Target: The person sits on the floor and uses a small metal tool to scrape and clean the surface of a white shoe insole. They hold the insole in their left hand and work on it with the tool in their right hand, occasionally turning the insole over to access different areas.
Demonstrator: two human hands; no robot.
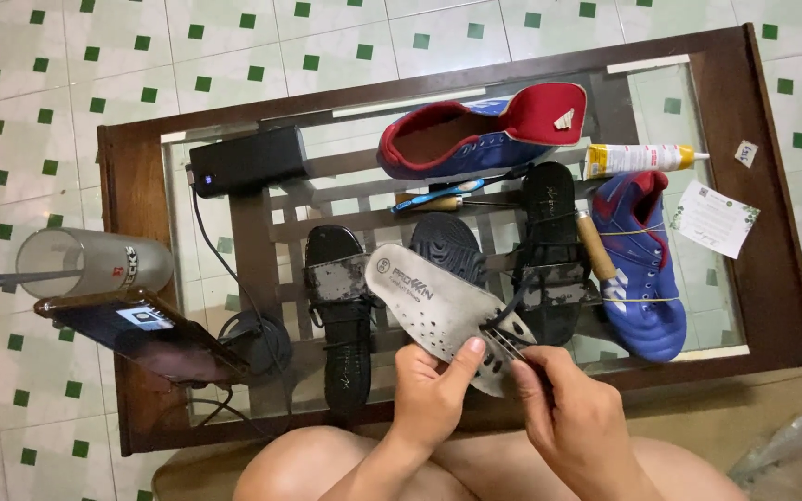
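At the left edge of the frame a clear glass (95, 263) lies beside a phone (141, 336) propped on a stand, with a black power bank (248, 160) above them on the glass-topped table (782, 232). Low in the centre, the left hand (431, 394) curls its fingers shut around a grey insole (438, 311), thumb on top. The right hand (573, 417) pinches dark scissors (503, 336) against the insole's edge. Black sandals (345, 306) lie behind it; blue-and-red shoes (485, 130) and a glue tube (638, 160) sit upper right.
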